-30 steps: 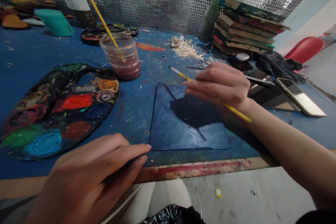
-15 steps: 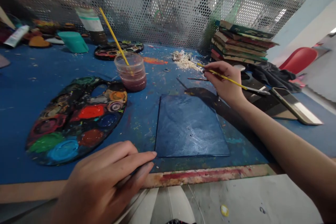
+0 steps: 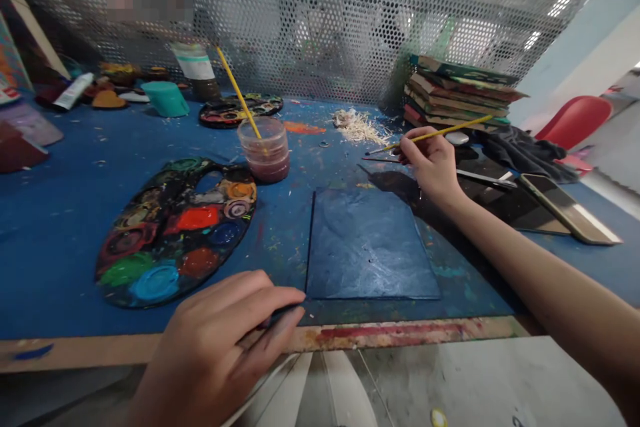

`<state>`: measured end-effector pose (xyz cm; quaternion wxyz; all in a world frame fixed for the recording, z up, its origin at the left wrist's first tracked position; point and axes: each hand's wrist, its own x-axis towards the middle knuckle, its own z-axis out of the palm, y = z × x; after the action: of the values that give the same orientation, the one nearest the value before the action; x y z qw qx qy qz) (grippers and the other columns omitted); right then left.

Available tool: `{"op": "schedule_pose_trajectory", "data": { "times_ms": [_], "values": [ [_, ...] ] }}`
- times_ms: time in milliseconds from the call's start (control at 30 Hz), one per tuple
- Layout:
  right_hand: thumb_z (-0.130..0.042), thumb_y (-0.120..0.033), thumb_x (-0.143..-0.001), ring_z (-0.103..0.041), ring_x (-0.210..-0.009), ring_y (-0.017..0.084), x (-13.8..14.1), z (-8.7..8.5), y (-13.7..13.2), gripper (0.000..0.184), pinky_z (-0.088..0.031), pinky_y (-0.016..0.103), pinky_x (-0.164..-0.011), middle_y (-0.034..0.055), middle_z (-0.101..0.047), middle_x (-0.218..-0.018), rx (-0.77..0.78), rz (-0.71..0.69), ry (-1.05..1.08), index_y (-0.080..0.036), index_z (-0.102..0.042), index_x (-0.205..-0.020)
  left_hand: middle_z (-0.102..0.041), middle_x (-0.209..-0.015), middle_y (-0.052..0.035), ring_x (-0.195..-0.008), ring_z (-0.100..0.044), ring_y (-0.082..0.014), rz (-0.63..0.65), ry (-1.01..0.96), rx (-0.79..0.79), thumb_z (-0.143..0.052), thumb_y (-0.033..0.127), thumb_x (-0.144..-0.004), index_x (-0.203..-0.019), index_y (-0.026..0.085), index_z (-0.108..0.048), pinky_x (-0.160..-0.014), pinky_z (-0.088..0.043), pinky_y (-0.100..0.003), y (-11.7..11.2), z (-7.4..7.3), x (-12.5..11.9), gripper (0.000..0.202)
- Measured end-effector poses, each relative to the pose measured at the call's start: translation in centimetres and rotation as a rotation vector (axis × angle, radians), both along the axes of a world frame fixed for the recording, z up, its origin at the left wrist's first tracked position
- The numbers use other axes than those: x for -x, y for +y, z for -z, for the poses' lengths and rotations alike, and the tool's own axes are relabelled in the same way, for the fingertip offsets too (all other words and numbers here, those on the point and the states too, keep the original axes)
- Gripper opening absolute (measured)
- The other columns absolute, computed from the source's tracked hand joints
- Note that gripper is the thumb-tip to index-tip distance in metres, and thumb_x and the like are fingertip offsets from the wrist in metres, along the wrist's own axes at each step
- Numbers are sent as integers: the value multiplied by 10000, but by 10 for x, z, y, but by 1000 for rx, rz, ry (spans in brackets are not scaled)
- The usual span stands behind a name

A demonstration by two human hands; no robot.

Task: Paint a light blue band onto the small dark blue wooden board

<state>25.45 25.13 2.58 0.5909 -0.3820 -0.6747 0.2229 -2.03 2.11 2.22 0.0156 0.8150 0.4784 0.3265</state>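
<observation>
On the blue surface (image 3: 55, 227), left, lies a paint-smeared palette (image 3: 159, 243). Your left hand (image 3: 220, 337) is at the near-left corner of a dark blue panel (image 3: 373, 247); whether its grip pinches anything is hard to tell. A cup (image 3: 266, 163) of reddish liquid stands behind. The panel lies flat, centre. Beyond its far-right corner, your right hand (image 3: 431, 163) grips a yellow paintbrush (image 3: 460, 127), tip pointing left.

On the tabletop (image 3: 60, 233), a palette (image 3: 163, 243) lies left of the panel (image 3: 373, 247), a cup (image 3: 267, 157) behind-left, shavings (image 3: 361, 128) straight behind the panel.
</observation>
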Motion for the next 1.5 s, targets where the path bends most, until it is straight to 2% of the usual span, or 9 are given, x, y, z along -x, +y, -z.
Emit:
{"op": "schedule_pose_trajectory", "data": {
  "times_ms": [233, 433, 600, 767, 1000, 1167, 1333, 1500],
  "values": [
    [-693, -371, -785, -551, -523, 119, 1, 1, -1, 195, -432, 268, -493, -27, -564, -621, -36, 70, 110, -242, -549, -762, -629, -717, 70, -639, -589, -59, -47, -69, 54, -550, 257, -916, -894, 262, -664, -603, -442, -175, -1, -4, -5, 116],
    [-652, -477, -809, -502, -467, 112, 0, 1, 2, 282, -387, 276, -460, -13, -553, -583, 25, 129, 177, -229, -543, -729, -595, -665, 65, -582, -549, -71, -46, -62, 44, -541, 269, -926, -870, 259, -676, -554, -410, -202, 1, -3, -6, 147],
    [-643, -550, -795, -483, -453, 118, -1, 3, 5, 351, -368, 280, -446, -16, -544, -557, 104, 114, 288, -234, -513, -718, -616, -691, 50, -633, -575, -90, -52, -27, 30, -529, 299, -936, -877, 258, -686, -569, -418, -212, 1, -2, -6, 173],
    [-656, -583, -763, -469, -433, 102, -1, 3, 4, 384, -346, 255, -413, -38, -538, -552, 121, 107, 302, -230, -509, -740, -612, -685, 52, -629, -570, -84, -47, -35, 24, -531, 296, -936, -880, 255, -686, -560, -409, -206, 0, -3, -6, 170],
    [-645, -544, -794, -435, -397, 67, -1, 1, 1, 350, -306, 207, -376, -60, -547, -536, 225, 60, 320, -229, -496, -761, -608, -679, 56, -614, -566, -75, -54, -35, 40, -542, 285, -925, -883, 263, -693, -558, -410, -202, -1, -4, -7, 159],
    [-687, -494, -777, -367, -350, 45, 5, 3, -1, 332, -269, 189, -349, -87, -509, -516, 378, -56, 332, -222, -497, -756, -634, -700, 41, -624, -591, -84, -61, -24, 25, -547, 273, -912, -902, 256, -706, -574, -437, -208, 1, -3, -6, 161],
    [-693, -513, -767, -465, -416, 60, 13, 3, -9, 337, -357, 197, -399, -64, -566, -602, 431, -140, 292, -222, -529, -809, -691, -747, 32, -651, -636, -106, -58, 0, -16, -503, 337, -936, -896, 271, -705, -567, -466, -214, 1, -4, -5, 216],
    [-687, -519, -769, -484, -467, 67, 17, 1, -13, 337, -399, 208, -448, -63, -565, -625, 499, -204, 345, -229, -528, -835, -720, -770, 38, -684, -666, -116, -65, 17, -52, -477, 363, -948, -885, 282, -701, -557, -478, -210, 2, -5, -6, 247]
  ]
}}
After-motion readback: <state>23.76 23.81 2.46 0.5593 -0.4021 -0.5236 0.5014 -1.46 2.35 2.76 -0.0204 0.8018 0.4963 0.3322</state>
